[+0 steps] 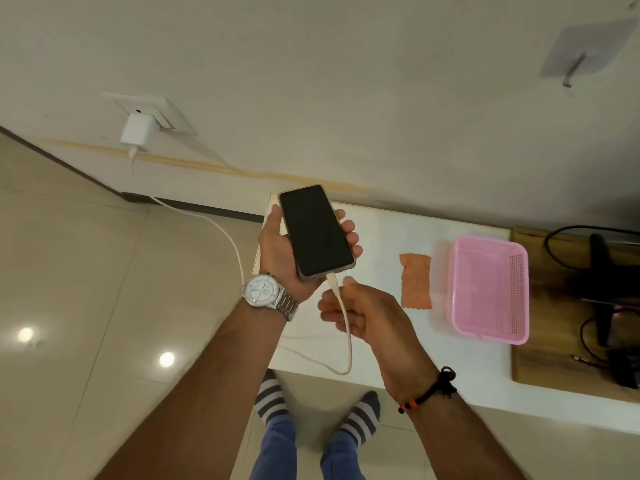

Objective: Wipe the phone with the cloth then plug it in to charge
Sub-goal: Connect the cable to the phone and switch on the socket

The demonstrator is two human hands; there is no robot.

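Observation:
A black phone [316,230] with a dark screen is held upright above the white table's left end by my left hand [282,252], which wears a silver watch. A white charging cable [341,306] has its plug seated in the phone's bottom port. My right hand [360,310] sits just below the phone, fingers curled loosely around the cable. The cable loops down, crosses the table and runs left to a white charger [135,132] in a wall socket [152,110]. An orange cloth [415,281] lies flat on the table, right of my hands.
A pink plastic basket [491,289] stands right of the cloth on the white table [381,230]. Farther right, a wooden board [540,341] carries black cables and a dark stand. Tiled floor lies to the left, and my striped socks show below.

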